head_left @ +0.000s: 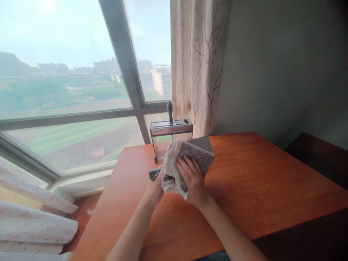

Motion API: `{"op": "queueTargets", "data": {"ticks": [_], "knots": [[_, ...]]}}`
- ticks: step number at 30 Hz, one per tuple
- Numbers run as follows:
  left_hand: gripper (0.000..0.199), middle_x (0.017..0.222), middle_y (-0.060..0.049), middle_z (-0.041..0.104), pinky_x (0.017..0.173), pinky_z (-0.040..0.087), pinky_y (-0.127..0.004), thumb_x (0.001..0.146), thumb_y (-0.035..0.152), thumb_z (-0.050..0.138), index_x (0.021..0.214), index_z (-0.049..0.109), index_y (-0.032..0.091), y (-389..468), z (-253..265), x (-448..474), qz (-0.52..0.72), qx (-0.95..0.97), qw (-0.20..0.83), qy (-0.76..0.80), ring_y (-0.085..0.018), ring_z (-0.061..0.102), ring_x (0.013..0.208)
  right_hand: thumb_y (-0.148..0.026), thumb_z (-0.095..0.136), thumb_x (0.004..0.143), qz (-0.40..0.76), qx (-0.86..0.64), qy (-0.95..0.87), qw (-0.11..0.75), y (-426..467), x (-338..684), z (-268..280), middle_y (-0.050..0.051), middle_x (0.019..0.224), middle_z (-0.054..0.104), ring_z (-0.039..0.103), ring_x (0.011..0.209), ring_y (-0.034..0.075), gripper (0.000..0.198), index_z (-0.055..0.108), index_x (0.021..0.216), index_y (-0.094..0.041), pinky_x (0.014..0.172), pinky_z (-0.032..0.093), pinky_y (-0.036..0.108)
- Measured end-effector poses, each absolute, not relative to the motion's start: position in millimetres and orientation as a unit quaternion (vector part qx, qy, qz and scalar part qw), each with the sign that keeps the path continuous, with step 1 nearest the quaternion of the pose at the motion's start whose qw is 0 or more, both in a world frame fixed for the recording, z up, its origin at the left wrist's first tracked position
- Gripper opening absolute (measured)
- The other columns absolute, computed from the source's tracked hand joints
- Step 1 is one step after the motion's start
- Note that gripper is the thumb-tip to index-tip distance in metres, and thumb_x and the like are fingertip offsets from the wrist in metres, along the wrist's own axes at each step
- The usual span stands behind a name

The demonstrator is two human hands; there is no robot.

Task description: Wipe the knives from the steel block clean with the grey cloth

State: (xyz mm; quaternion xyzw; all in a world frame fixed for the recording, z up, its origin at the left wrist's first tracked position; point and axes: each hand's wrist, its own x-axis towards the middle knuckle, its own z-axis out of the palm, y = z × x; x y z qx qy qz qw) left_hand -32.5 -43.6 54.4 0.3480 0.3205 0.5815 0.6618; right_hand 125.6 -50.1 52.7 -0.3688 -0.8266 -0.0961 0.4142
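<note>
My left hand (155,190) is closed around the dark handle of a cleaver (206,142), whose broad grey blade shows behind a cloth. The handle's end sticks out to the left of my fist. A folded grey-brown towel (197,152) with a pale border lies over the blade and hides most of it. My right hand (193,181) presses this towel against the blade, fingers laid across the fabric. Both hands are held above the wooden table, close together.
Just beyond my hands stands a knife block (171,127) with see-through sides and a black-handled tool upright in it. The brown table (261,181) reaches to a window (81,116) at left. A patterned curtain (201,65) hangs behind the block.
</note>
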Motion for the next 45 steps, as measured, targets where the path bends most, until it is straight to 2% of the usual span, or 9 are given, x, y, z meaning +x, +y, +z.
{"op": "queueTargets", "data": {"ticks": [6, 14, 25, 33, 39, 45], "knots": [[0.032, 0.103, -0.009, 0.072, 0.088, 0.049, -0.035, 0.081, 0.031, 0.066, 0.11, 0.067, 0.016, -44, 57, -32, 0.578, 0.392, 0.653, 0.293, -0.024, 0.064, 0.1, -0.021, 0.05, 0.073, -0.079, -0.403, -0.809, 0.42, -41, 140, 59, 0.011, 0.147, 0.037, 0.026, 0.138, 0.03, 0.071, 0.034, 0.142, -0.012, 0.112, 0.023, 0.052], [0.03, 0.112, -0.012, 0.069, 0.097, 0.045, -0.039, 0.082, 0.027, 0.065, 0.11, 0.068, 0.014, -43, 59, -34, 0.576, 0.378, 0.667, 0.284, -0.025, 0.062, 0.107, -0.018, 0.045, 0.077, -0.07, -0.478, -0.74, 0.468, -30, 154, 55, 0.012, 0.148, 0.034, 0.024, 0.139, 0.03, 0.067, 0.032, 0.142, -0.012, 0.112, 0.02, 0.054], [0.041, 0.108, -0.009, 0.07, 0.091, 0.049, -0.037, 0.074, 0.026, 0.073, 0.113, 0.065, 0.017, -43, 48, -30, 0.588, 0.383, 0.64, 0.314, -0.027, 0.061, 0.107, -0.022, 0.046, 0.071, -0.01, -0.375, -0.825, 0.423, -48, 127, 69, 0.008, 0.147, 0.038, 0.025, 0.138, 0.029, 0.07, 0.038, 0.14, -0.014, 0.113, 0.019, 0.051], [0.026, 0.107, -0.01, 0.071, 0.095, 0.046, -0.041, 0.079, 0.027, 0.068, 0.103, 0.07, 0.016, -43, 57, -31, 0.588, 0.392, 0.641, 0.3, -0.026, 0.063, 0.104, -0.022, 0.048, 0.076, -0.061, -0.434, -0.791, 0.427, -28, 141, 75, 0.008, 0.147, 0.037, 0.027, 0.136, 0.029, 0.065, 0.039, 0.139, -0.015, 0.111, 0.023, 0.049], [0.033, 0.114, -0.012, 0.068, 0.097, 0.045, -0.04, 0.081, 0.028, 0.067, 0.111, 0.068, 0.016, -44, 65, -39, 0.572, 0.401, 0.642, 0.318, -0.028, 0.06, 0.11, -0.022, 0.05, 0.079, -0.094, -0.496, -0.745, 0.436, -5, 166, 68, 0.011, 0.149, 0.034, 0.026, 0.137, 0.03, 0.066, 0.033, 0.142, -0.014, 0.111, 0.023, 0.051], [0.033, 0.113, -0.011, 0.068, 0.095, 0.047, -0.04, 0.08, 0.026, 0.067, 0.112, 0.068, 0.017, -45, 66, -40, 0.569, 0.406, 0.639, 0.321, -0.027, 0.061, 0.107, -0.024, 0.047, 0.085, -0.115, -0.51, -0.707, 0.476, 10, 187, 49, 0.015, 0.147, 0.035, 0.027, 0.137, 0.031, 0.06, 0.032, 0.143, -0.012, 0.109, 0.028, 0.053]]}}
